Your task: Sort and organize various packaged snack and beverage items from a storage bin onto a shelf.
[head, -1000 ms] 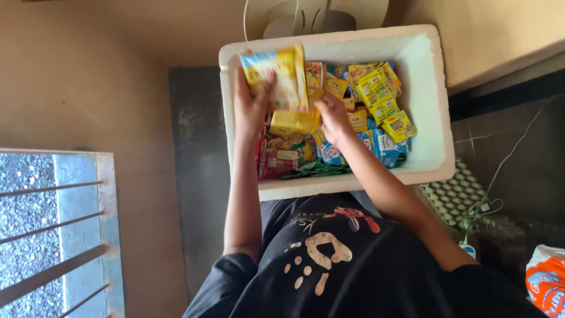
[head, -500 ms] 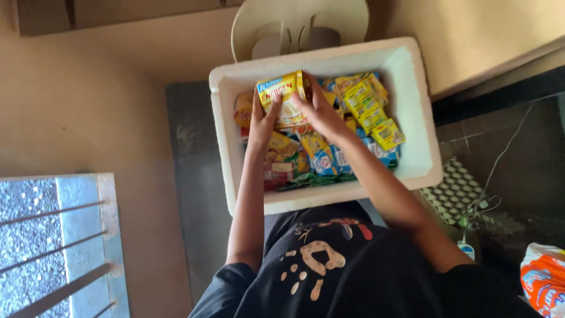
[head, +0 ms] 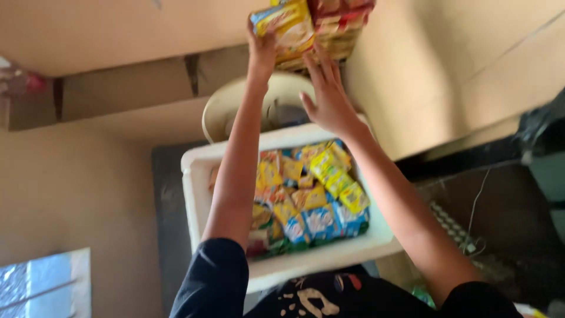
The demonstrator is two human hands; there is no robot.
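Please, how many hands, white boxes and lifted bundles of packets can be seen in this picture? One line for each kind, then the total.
Hands: 2 (left hand, right hand)
White box: 1
Lifted bundle of yellow packets: 1
Total: 4

Single head-worn camera, looking steeply down and forward from close above raised arms, white box [head: 197, 194] below

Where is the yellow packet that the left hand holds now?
In the head view, the yellow packet is at the top centre, raised above the white box, against a stack of packets, in the left hand.
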